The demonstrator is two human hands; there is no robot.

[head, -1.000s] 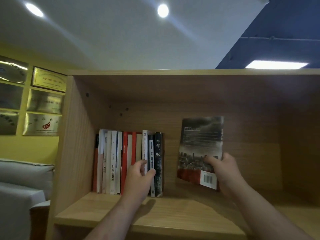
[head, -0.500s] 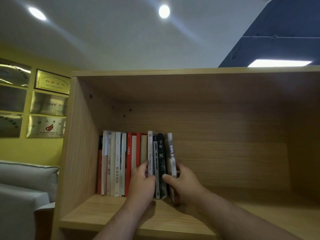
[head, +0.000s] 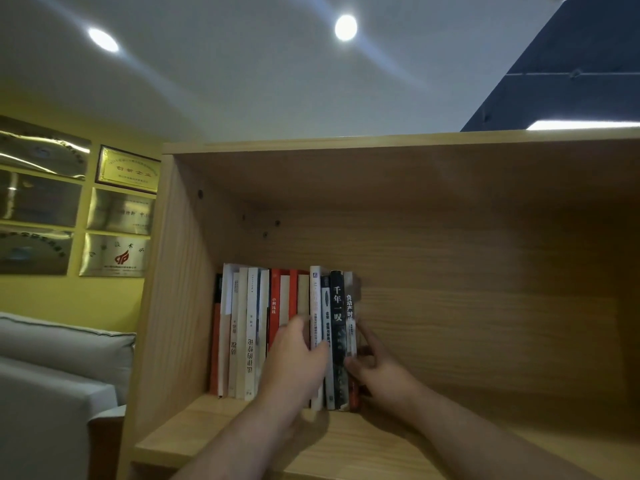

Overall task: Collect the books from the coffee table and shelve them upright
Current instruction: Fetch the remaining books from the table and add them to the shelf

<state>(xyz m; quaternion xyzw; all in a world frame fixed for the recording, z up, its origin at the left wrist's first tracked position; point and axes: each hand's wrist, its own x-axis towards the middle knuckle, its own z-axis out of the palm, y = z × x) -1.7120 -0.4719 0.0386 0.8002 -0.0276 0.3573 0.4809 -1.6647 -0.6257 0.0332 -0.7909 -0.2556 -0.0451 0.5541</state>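
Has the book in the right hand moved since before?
Yes. The grey book went left: it was apart from the black book, and now stands upright against its right side, with the right hand pinching it.

place: office lounge | evidence: brass award plaques (head: 124, 168) on yellow wall; grey sofa (head: 59, 375); wooden bookshelf (head: 450, 237)

Above us spreads a smooth white ceiling (head: 242, 98) with two round recessed lamps (head: 345, 27) glowing. At our upper right we see a dark blue ceiling section (head: 571, 64) carrying a bright rectangular light panel (head: 581, 125). To our left, a yellow wall (head: 69, 296) bears framed golden metal plaques (head: 128, 169), and below them stands a pale grey fabric sofa (head: 52, 358), beside the light wooden bookcase (head: 166, 306).
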